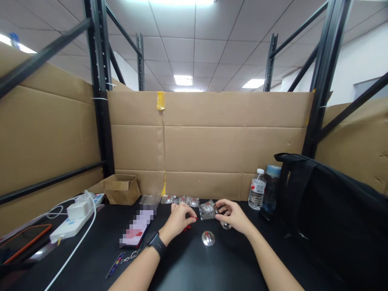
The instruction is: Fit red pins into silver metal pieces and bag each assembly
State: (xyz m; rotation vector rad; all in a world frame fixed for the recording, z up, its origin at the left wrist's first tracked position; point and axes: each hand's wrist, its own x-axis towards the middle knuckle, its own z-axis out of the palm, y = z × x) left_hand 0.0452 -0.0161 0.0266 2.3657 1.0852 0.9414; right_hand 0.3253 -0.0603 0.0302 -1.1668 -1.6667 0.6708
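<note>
My left hand, with a dark watch on its wrist, has its fingers curled together. A bit of red shows at its fingertips, and more small red pieces lie just under them. My right hand pinches a small shiny metal part, seen mostly edge-on. Below that palm, partly hidden, is another round metal part. Between the hands a shiny metal disc with a red mark at its centre lies flat on the black table. A clear plastic bag rests beside my right fingertips.
Several small clear bags line the cardboard back wall. At left are a phone, a keychain, an open carton and a power strip with cables. Two bottles and a black bag stand right.
</note>
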